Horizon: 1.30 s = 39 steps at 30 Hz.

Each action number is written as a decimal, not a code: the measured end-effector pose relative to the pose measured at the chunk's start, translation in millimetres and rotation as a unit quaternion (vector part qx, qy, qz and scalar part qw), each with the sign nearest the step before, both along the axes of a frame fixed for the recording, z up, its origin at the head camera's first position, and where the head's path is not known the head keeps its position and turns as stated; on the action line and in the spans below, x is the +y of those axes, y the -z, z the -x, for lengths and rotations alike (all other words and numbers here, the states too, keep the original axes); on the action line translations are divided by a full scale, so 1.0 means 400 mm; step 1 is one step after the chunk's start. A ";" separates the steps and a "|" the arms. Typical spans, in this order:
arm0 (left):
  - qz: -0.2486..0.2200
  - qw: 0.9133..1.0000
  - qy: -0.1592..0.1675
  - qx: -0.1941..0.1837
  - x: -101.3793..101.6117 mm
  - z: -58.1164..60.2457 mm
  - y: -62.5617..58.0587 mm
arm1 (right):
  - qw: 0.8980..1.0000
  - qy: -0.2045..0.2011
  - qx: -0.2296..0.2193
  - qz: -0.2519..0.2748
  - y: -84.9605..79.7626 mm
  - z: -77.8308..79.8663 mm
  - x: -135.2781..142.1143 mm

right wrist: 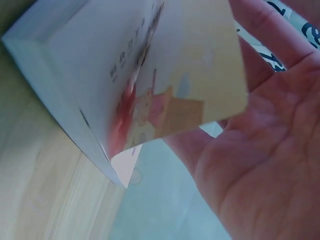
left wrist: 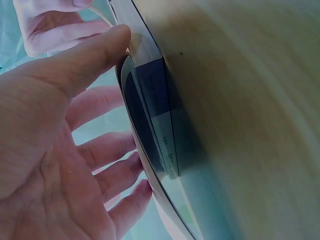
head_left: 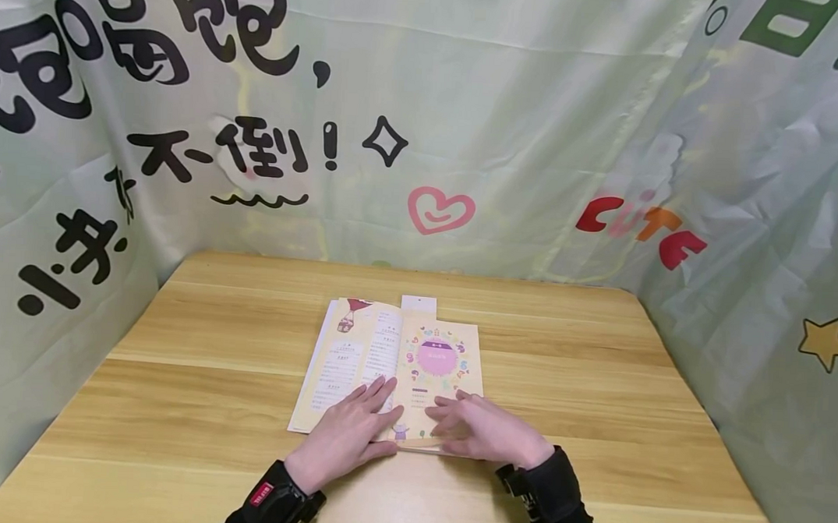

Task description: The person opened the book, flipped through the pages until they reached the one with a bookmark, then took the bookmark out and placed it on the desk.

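Note:
An open book (head_left: pixel 345 352) lies on the table, with lines of print on its left page and a pink circle ringed by small pictures on its right page. My left hand (head_left: pixel 351 429) rests across the lower middle of the book with its fingers extended. In the left wrist view its thumb lies at the book's lower edge. My right hand (head_left: pixel 485 430), fingers bent, holds the lower right part of a page (right wrist: pixel 200 65). That page stands raised off the ones beneath, showing a coloured drawing on its underside. The right fingertips are hidden behind it.
The wooden table (head_left: pixel 583 362) surrounds the book on all sides. A pale card (head_left: pixel 419 303) sticks out past the book's top edge. Behind and beside the table hangs a light green cloth (head_left: pixel 522 141) with black lettering, a pink heart and a star.

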<state>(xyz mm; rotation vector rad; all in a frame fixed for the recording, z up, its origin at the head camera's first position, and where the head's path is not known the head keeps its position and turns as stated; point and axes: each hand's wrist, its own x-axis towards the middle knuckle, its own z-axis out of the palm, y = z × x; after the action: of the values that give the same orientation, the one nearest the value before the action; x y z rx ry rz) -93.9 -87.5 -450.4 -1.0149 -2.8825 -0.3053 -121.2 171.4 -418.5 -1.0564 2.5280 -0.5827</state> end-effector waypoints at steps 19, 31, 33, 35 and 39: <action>-0.003 1.000 0.002 -0.005 0.001 -0.002 -0.004 | 0.998 0.007 0.045 0.035 -0.004 0.001 0.019; -0.004 1.000 0.008 0.011 0.000 -0.005 -0.003 | 0.988 0.033 0.134 0.065 -0.002 0.008 0.008; -0.001 1.000 0.007 0.011 0.001 -0.004 -0.003 | 0.985 0.035 0.155 0.068 -0.002 0.009 0.007; 0.001 1.000 0.006 0.010 0.001 -0.004 -0.003 | 0.980 0.038 0.178 0.073 -0.002 0.010 0.006; 0.003 1.000 0.004 0.009 0.003 -0.004 -0.004 | 0.969 0.047 0.226 0.088 -0.002 0.010 0.004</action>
<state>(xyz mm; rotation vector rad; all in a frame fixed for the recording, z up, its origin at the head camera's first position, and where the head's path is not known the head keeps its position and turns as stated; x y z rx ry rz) -92.4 -86.5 -448.8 -1.0246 -2.8662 -0.2874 -125.4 173.0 -417.9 -1.2559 2.9782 -0.6647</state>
